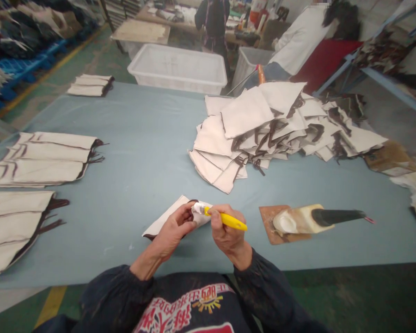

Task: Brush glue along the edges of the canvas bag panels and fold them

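Observation:
Near the table's front edge, my right hand (229, 230) is closed around a yellow-handled brush (233, 221). White stuff coats the bristles, which touch the dark edge of a cream fabric piece (168, 215). My left hand (175, 226) grips that piece at the same edge, fingers bent and thumb pressed in; part of the piece is hidden behind the hand. To the right, a pale container with white contents (300, 219) and a black-handled tool (338, 216) lying across it rests on a brown board (266, 217).
A large heap of cream pieces (247, 113) covers the table's back right. Overlapping rows of pieces (52, 162) lie at the left. Beyond the blue-grey table (142, 138) stand a white tub (176, 69) and two people; a brown packet (384, 157) lies at the right.

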Available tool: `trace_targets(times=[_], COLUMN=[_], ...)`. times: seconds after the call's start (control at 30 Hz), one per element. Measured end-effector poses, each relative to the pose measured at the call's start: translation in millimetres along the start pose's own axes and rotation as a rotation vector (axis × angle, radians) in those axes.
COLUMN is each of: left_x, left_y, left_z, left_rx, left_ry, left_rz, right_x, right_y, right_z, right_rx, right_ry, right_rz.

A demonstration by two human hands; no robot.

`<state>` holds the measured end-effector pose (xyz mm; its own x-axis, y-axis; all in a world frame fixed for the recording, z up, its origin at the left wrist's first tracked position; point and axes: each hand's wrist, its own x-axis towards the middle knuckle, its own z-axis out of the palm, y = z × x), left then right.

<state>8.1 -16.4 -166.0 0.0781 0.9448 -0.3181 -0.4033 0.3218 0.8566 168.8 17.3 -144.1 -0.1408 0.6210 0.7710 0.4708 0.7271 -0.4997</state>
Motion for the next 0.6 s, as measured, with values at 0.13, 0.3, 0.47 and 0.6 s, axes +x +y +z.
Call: trace_targets(times=[0.13, 0.3, 0.47, 0.6], left_x=[7, 6, 1, -6], left_y=[-3, 11, 35, 53], left_z=[-0.1, 1.3, -0.2, 2.9], left_rx=[-0.086, -0.077, -0.026, 0.002], left_ry=[0.094, 0.136, 0.145, 0.099], left_rz=[-0.034, -0.024, -0.026, 0.015], right_x=[-6, 6, 17, 23], right_y=[8, 6, -8, -20], right_z=[12, 9, -17, -26], right_rx=[0.011, 0.042, 0.161, 0.295], right_ry=[-0.015, 0.025, 0.100, 0.037], right_rz=[-0.035, -0.093, -0.003, 0.069])
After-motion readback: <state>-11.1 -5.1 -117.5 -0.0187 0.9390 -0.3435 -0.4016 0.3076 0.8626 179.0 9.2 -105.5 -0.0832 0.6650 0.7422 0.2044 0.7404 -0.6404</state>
